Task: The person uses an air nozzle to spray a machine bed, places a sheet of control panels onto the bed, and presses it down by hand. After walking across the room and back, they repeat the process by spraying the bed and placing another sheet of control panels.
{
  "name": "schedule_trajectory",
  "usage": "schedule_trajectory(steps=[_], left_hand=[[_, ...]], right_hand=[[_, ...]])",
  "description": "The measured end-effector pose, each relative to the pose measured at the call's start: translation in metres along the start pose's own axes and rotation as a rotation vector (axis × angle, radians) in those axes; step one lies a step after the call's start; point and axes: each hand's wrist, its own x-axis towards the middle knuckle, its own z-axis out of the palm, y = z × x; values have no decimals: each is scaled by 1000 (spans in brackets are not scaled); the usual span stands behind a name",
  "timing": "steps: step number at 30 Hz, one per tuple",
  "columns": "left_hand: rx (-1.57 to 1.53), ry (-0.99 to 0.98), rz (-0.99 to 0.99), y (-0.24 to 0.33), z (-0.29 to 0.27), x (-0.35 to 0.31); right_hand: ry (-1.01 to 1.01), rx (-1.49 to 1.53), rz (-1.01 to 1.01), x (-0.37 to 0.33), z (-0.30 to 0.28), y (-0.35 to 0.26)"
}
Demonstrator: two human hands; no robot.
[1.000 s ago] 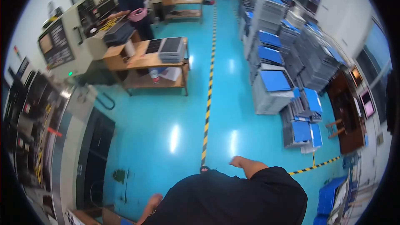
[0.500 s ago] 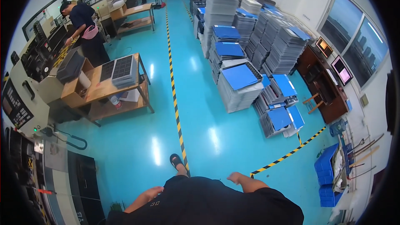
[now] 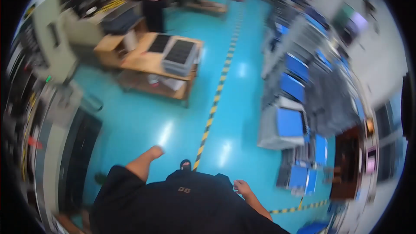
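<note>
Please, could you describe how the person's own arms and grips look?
The person wears a black shirt with short sleeves and a small tan marking on the front. The left grip and right grip are both bare; blur hides finer detail.

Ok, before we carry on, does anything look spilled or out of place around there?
One thing: a small dark green patch on the blue floor, just right of the black cabinet. It stands out against the otherwise plain floor around it, but blur hides whether it's a spill or an object.
</note>
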Motion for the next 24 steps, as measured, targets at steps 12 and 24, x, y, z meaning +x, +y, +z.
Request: schedule_trajectory(steps=[12, 24], left_hand=[[-651, 132, -529, 91, 71, -73], [-1358, 275, -772, 322, 159, -86]], right_hand=[[-512, -806, -323, 230, -116, -39], [-391, -1200, -68, 349, -92, -315]])
